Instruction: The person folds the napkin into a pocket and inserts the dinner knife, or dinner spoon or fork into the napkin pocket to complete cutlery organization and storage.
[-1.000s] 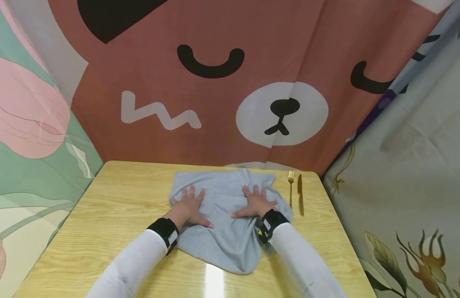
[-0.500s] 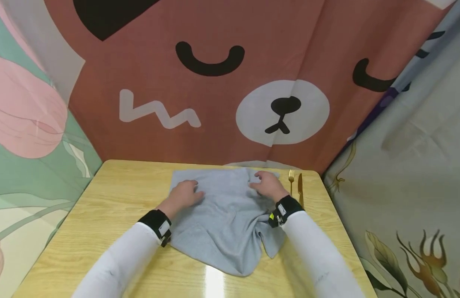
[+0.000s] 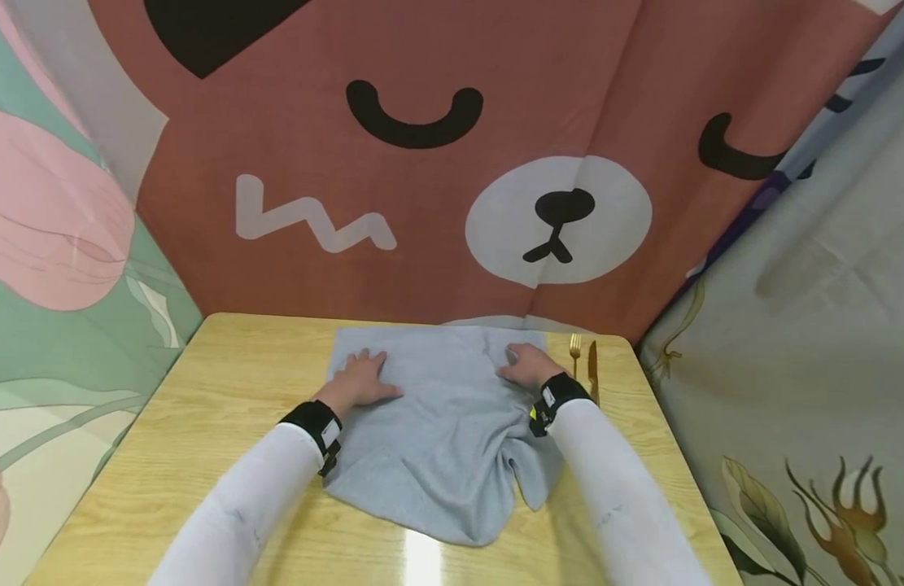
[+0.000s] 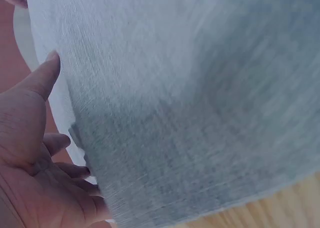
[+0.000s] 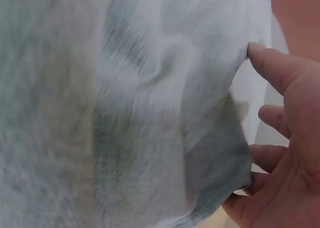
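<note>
A grey-blue cloth (image 3: 430,407) lies spread on the wooden table, its far part fairly smooth, its near right part rumpled with a fold. On its left side rests my left hand (image 3: 358,381), palm down, fingers spread. In the left wrist view the thumb and fingers of that hand (image 4: 45,153) lie along the cloth's edge. My right hand (image 3: 530,366) touches the cloth near its far right corner, fingers a little bent. The right wrist view shows its thumb tip against the cloth (image 5: 165,108) and the other fingertips at a turned-up edge, with a gap between thumb and fingers.
A gold fork (image 3: 574,347) and a gold knife (image 3: 593,366) lie side by side just right of the cloth, close to my right hand and partly behind the forearm. Printed curtains (image 3: 415,285) hang behind and beside the table (image 3: 239,374).
Both hands have left the middle of the cloth and moved outward, the right one also farther away. The cloth's far part is smoother and its far right corner is spread out.
</note>
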{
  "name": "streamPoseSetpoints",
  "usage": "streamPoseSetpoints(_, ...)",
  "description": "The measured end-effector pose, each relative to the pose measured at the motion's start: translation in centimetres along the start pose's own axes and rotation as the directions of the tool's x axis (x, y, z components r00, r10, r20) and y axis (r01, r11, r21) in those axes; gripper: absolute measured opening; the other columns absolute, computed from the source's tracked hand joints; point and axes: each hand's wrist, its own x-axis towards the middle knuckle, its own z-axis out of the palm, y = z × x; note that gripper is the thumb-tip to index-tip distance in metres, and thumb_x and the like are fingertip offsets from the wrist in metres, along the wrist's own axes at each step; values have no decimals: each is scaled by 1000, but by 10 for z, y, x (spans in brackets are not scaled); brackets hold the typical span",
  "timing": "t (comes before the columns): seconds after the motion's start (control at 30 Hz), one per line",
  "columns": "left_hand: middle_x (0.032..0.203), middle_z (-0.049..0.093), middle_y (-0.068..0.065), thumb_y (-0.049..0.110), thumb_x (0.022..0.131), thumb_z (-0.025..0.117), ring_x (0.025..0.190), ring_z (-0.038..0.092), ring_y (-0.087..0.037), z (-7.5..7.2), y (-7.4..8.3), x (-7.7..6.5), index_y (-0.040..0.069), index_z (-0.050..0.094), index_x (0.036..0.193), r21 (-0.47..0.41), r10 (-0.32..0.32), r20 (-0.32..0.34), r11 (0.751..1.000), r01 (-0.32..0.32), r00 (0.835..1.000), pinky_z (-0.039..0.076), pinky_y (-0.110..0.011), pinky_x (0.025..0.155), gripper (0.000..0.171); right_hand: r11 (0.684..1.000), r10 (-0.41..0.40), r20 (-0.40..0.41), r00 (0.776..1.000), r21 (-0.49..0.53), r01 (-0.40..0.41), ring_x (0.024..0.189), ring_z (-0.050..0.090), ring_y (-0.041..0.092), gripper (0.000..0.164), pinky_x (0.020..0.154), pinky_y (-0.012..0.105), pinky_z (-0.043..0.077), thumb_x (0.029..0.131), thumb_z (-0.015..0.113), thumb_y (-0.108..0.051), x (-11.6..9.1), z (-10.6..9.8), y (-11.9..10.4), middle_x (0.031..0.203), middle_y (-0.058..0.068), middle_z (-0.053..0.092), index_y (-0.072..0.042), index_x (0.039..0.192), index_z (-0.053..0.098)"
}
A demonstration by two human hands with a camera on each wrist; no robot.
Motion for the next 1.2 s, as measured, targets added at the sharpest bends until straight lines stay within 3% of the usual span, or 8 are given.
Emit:
streamPoseSetpoints(0.3, 171, 14, -25, 66, 82, 76, 158, 7, -50, -7, -22, 3, 13, 31, 163, 17, 20, 25, 1000, -21, 999, 11, -78, 119, 107, 995, 83, 59, 995, -60, -79, 156, 23, 45, 87, 124, 60, 27, 95, 68, -49, -2, 5, 9, 168, 28, 23, -7, 161, 32)
streamPoseSetpoints(0.53, 172, 11, -24, 66, 81, 77, 159, 4, -50, -13, -35, 10, 14, 29, 164, 11, 35, 54, 999, -36, 998, 8, -77, 119, 109, 994, 73, 83, 994, -82, -67, 158, 12, 49, 93, 122, 67, 24, 93, 68, -54, -3, 8, 13, 171, 27, 11, -12, 164, 25)
streamPoseSetpoints(0.8, 173, 8, -22, 67, 79, 78, 159, 2, -49, -18, -37, 8, 16, 25, 165, 5, 27, 81, 1000, -27, 996, 6, -76, 120, 112, 994, 75, 128, 989, -94, -64, 158, -3, 52, 102, 120, 76, 13, 91, 66, -63, -5, 9, 17, 173, 23, 2, -17, 167, 16)
streamPoseSetpoints(1.07, 174, 4, -21, 75, 75, 75, 159, -1, -49, -17, -36, 9, 18, 21, 166, 34, 29, 91, 999, -32, 995, 4, -77, 120, 120, 994, 60, 136, 989, -100, -47, 159, -4, 50, 115, 117, 80, 7, 82, 69, -74, -5, 8, 23, 174, 21, 0, -20, 167, 14)
streamPoseSetpoints(1.2, 174, 5, -20, 76, 80, 70, 159, -1, -49, -16, -34, 9, 19, 23, 165, 18, 38, 87, 999, -40, 995, 3, -77, 120, 113, 992, 76, 129, 989, -106, -62, 159, -6, 49, 115, 119, 79, 4, 81, 70, -74, 3, 12, 32, 174, 19, -1, -22, 167, 13)
